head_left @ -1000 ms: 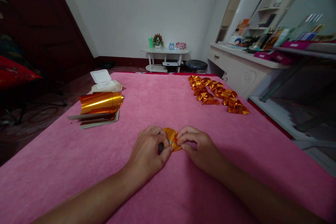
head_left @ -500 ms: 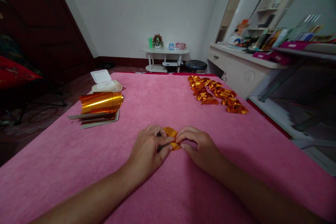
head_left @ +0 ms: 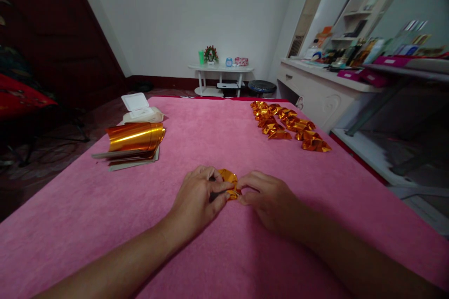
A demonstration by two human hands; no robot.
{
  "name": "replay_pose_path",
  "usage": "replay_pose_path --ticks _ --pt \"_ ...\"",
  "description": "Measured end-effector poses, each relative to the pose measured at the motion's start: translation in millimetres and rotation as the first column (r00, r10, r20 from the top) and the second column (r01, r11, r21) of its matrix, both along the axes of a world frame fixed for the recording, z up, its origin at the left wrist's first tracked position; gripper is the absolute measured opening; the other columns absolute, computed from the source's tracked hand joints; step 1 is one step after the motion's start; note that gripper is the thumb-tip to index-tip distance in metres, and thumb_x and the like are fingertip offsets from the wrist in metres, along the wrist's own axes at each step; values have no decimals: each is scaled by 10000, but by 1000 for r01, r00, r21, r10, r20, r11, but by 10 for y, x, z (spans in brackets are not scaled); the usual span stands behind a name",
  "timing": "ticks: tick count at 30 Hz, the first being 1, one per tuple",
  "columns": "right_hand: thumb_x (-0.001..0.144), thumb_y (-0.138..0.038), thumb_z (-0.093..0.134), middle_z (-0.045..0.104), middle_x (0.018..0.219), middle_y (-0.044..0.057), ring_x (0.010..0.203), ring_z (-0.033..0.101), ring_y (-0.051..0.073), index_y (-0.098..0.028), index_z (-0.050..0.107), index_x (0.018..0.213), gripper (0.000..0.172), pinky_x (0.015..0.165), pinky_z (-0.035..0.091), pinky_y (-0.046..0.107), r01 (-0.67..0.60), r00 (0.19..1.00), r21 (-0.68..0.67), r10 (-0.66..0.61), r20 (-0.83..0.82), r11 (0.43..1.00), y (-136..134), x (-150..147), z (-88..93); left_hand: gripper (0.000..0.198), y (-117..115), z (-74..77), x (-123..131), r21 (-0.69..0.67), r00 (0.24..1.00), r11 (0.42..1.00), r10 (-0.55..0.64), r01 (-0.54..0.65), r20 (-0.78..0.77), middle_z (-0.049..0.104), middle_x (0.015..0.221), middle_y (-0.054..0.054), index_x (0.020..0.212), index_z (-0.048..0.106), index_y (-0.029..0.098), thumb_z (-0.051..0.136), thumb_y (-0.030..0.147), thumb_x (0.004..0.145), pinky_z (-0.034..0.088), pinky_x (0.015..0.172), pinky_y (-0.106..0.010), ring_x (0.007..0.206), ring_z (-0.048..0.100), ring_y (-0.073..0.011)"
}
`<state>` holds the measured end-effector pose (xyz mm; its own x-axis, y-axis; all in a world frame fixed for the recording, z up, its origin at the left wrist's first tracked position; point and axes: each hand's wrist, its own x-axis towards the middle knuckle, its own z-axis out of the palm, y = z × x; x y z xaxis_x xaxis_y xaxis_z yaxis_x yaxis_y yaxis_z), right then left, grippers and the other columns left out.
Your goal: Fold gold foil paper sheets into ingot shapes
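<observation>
A small piece of gold foil paper (head_left: 228,176), partly folded, lies on the pink cloth in front of me. My left hand (head_left: 203,191) grips its left side, with the index finger and thumb reaching onto the middle of the foil. At the right edge my right hand (head_left: 264,196) pinches the foil between thumb and fingers. The fingers hide part of the folds. Off to the left is a stack of gold foil sheets (head_left: 135,138), curled on top. Several folded gold foil pieces (head_left: 275,121) stand in two rows at the far right.
A pink cloth (head_left: 196,135) covers the work surface. An opened white wipes pack (head_left: 143,113) lies behind the foil stack. Beyond the far edge are a small white table (head_left: 220,69) and a round stool (head_left: 262,86). A cluttered white dresser (head_left: 322,88) stands at right.
My right hand has shifted slightly to the right and its thumb and fingers have drawn closer together at the foil's edge. The lower part of the foil looks more bent. My left hand stays in place.
</observation>
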<state>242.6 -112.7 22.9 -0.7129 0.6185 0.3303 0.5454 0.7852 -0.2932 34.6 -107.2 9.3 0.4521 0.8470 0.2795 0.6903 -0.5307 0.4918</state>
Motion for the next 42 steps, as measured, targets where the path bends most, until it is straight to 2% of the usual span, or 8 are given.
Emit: replay_pose_path --ticks 5,11,17,22,26,29,35,42 --pt "720 -50 471 596 770 44 737 484 180 -181 556 725 156 662 375 300 126 980 -12 -123 159 992 -133 -158 34 194 -9 27 -1 4 1000 1000 10 -10 -27 601 882 -27 953 715 331 607 273 803 400 749 -344 871 513 -196" --pt "710 -37 485 598 795 55 698 476 191 -174 574 832 204 637 341 326 230 950 71 -239 199 971 -250 -319 3 169 -28 42 4 6 1000 1000 7 -7 15 608 863 -24 891 730 325 614 251 793 403 763 -349 867 518 -196" --pt "695 -10 530 610 795 57 686 508 199 -170 615 857 243 623 352 337 228 917 198 -279 285 953 -303 -403 -48 237 0 28 -82 -98 965 994 -20 47 260 624 813 -20 847 736 255 570 102 775 442 750 -295 810 551 -154" --pt "713 -1 566 623 790 43 688 551 187 -169 621 866 234 588 381 310 240 900 338 -339 275 910 -314 -410 -94 337 174 81 -345 -124 893 988 -27 93 449 628 923 -55 879 717 188 435 28 786 473 750 -265 868 583 -143" --pt "700 15 573 625 734 43 622 564 180 -164 600 801 207 517 378 291 215 873 453 -378 307 865 -306 -465 -103 364 343 92 -559 -110 944 991 -30 70 328 664 939 -58 960 693 161 443 -1 750 461 842 -300 899 598 -155" --pt "671 31 563 611 677 44 555 550 181 -161 577 754 210 470 362 293 171 859 522 -386 337 835 -315 -516 -85 327 391 82 -633 -104 971 992 -41 67 235 673 940 -59 966 692 152 453 35 777 461 841 -291 894 603 -157" --pt "714 34 503 578 619 46 510 525 163 -165 550 703 206 446 335 279 176 872 554 -390 295 813 -275 -545 -113 322 409 61 -591 -115 994 993 -12 25 112 659 945 -50 1110 640 177 548 210 803 453 755 -262 842 592 -164" --pt "766 13 449 554 607 68 530 504 161 -165 547 660 229 441 320 269 182 909 557 -354 219 810 -147 -567 -237 264 434 175 -477 -126 999 991 29 -33 -32 682 875 -27 978 685 201 515 350 842 416 696 -231 777 590 -155"
